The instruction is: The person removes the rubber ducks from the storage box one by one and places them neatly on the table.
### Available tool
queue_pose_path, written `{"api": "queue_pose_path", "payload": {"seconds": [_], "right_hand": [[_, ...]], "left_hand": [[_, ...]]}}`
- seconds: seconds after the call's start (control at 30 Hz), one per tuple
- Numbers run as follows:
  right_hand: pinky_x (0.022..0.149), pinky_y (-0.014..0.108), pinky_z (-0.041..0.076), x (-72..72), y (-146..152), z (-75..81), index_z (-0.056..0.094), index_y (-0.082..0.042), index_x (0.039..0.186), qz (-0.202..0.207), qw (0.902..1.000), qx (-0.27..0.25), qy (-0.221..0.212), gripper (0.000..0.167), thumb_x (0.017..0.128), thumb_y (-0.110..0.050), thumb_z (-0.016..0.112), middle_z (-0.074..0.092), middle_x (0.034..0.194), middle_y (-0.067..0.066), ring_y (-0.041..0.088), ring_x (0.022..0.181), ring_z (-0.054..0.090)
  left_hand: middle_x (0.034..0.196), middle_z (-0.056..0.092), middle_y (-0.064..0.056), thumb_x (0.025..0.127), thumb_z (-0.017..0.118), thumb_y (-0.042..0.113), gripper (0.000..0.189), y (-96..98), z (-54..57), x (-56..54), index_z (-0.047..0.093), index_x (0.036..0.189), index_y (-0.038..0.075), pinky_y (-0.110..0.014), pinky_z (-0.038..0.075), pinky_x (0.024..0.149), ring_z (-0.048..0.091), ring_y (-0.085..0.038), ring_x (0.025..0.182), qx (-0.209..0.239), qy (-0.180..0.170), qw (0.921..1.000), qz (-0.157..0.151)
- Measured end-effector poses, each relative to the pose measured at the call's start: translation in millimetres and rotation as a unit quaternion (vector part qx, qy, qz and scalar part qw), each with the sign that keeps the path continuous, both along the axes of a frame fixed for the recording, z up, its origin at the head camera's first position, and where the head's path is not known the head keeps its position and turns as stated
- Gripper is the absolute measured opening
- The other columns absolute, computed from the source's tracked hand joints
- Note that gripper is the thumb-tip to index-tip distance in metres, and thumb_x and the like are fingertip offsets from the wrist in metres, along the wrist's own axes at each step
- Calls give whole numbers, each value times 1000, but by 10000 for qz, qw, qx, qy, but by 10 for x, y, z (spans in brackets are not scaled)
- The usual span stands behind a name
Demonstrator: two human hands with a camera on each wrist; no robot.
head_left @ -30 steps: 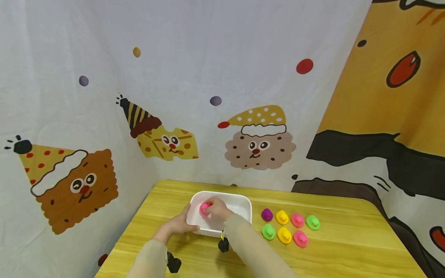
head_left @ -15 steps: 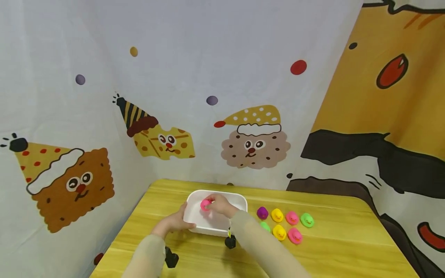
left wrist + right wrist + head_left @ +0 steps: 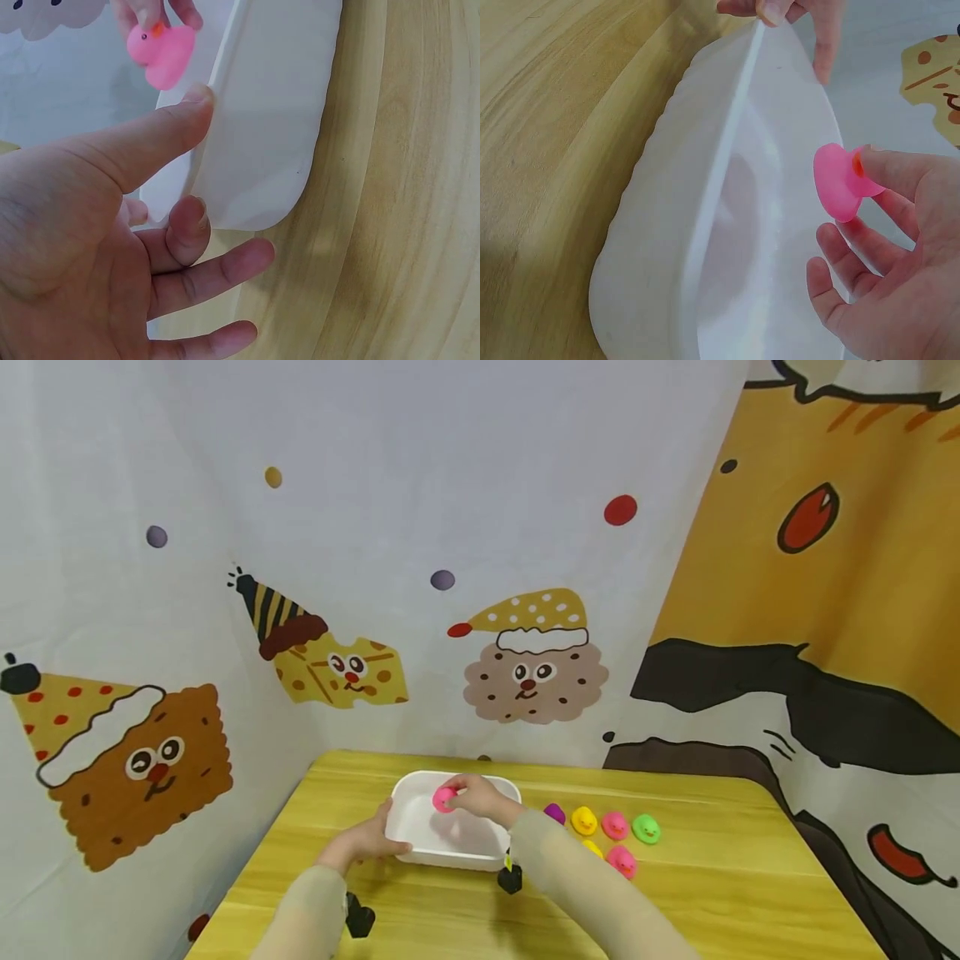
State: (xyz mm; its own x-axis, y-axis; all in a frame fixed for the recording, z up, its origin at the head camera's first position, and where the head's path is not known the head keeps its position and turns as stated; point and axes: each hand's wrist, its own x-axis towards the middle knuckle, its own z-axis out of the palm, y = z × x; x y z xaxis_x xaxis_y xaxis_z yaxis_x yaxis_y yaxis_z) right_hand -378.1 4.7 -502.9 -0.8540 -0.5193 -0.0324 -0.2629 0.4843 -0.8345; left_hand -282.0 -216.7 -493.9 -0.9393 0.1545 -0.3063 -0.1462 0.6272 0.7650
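Observation:
My right hand [image 3: 486, 798] pinches a pink rubber duck [image 3: 444, 799] between thumb and fingers, over the left part of a white plastic bin [image 3: 457, 859]. In the right wrist view the duck [image 3: 838, 182] hangs from the fingertips within the bin's outline, its orange beak by the thumb. My left hand [image 3: 367, 838] holds the bin's left end. The left wrist view has that thumb on the rim of the bin [image 3: 259, 127], the index finger bent at the corner and other fingers spread outside.
Right of the bin, rubber ducks stand in two rows on the wooden table [image 3: 720, 877]: purple [image 3: 554, 813], yellow [image 3: 584, 821], pink [image 3: 615, 825] and green [image 3: 646, 828] behind, another pink [image 3: 622, 862] in front. My right sleeve [image 3: 592, 885] partly covers the front row. A printed cloth [image 3: 420, 485] hangs behind.
My right hand has raised the pink duck from low inside the bin. The left hand keeps its hold. The head view has turned slightly right, and the sleeve now covers the front green duck.

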Motion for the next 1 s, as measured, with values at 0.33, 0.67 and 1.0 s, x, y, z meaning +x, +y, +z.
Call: {"api": "queue_pose_path", "payload": {"seconds": [0.33, 0.67, 1.0], "right_hand": [[89, 40, 47, 60, 96, 104, 70, -9, 111, 26, 9999, -6, 101, 26, 86, -15, 73, 65, 111, 3, 21, 104, 56], [87, 40, 47, 180, 222, 150, 71, -9, 111, 89, 9997, -86, 190, 27, 85, -14, 74, 67, 106, 0, 22, 103, 57], [85, 38, 49, 192, 403, 206, 69, -6, 112, 85, 9997, -50, 214, 26, 87, -14, 71, 65, 109, 5, 25, 102, 58]], "left_hand": [[138, 36, -34, 85, 76, 28, 106, -32, -10, 28, 0, 152, -4, -61, 45, 75, 57, -34, 78, -156, -111, 9998, 69], [138, 37, -33, 85, 76, 28, 105, -22, -18, 59, 2, 153, -1, -49, 45, 64, 57, -33, 78, -129, 4, 9999, 87], [137, 37, -33, 86, 75, 29, 106, -31, -61, 45, 0, 153, -1, -50, 44, 64, 59, -32, 76, -185, -1, 9998, -2]]}}
